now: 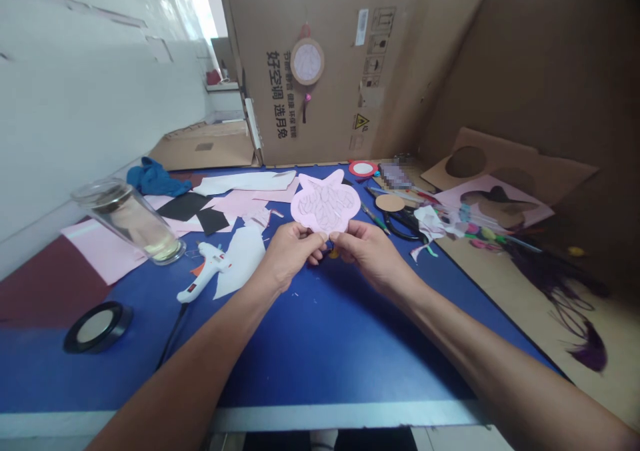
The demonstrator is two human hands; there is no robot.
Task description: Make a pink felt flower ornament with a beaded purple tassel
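The pink cutout [325, 204] is matt paper marked with fine darker lines, and the table [320, 364] has a smooth, faintly glossy blue top. The tumbler [127, 221] is clear glass, the glue gun [206, 271] glossy white plastic, the crumpled cloth [156, 179] soft blue fabric, and the box [325, 124] matt corrugated cardboard.

We see a pale pink paper cutout [325, 203] patterned with dark mauve vein-like lines, above a royal blue tabletop [320, 364]; to the left lie a white glue gun [205, 274] with an orange trigger and a bright blue cloth [157, 179].
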